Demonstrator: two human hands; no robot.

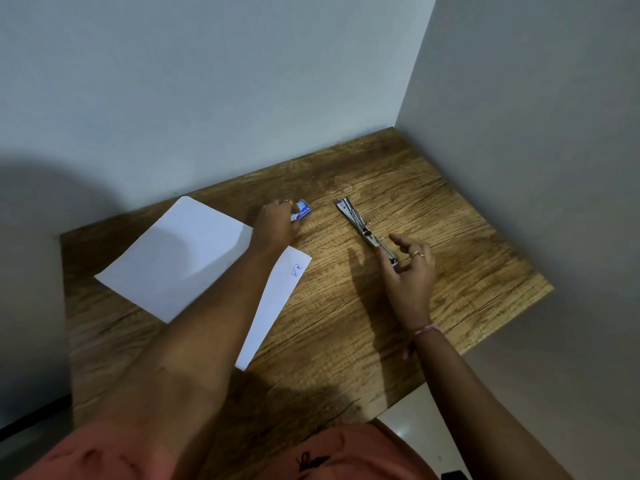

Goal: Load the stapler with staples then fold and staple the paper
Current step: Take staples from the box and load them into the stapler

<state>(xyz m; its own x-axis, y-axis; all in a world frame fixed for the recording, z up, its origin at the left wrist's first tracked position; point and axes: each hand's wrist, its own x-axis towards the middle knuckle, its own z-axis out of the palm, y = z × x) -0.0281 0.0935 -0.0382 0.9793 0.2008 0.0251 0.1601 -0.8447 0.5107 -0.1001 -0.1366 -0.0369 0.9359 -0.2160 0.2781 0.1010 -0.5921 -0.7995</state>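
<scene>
Brown wood-grain desk (346, 323) set in a grey wall corner. Slim silver metal stapler (363, 230) lies swung fully open, flat and diagonal, centre-right of desk. Right hand (410, 268) at its near end, fingers loosely spread, thumb touching the metal. Left hand (277, 225) reaches over white paper sheet (180, 258), fingers closed on small blue-and-white staple box (302, 210) near the back wall.

Both forearms are bare. The right hand (412, 271) wears a gold ring (418, 253) on one finger and a pink thread band (426, 329) at the wrist. The left hand (277, 221) also shows a ring (286, 201). A salmon-orange garment (114, 455) with a dark print covers the torso.
</scene>
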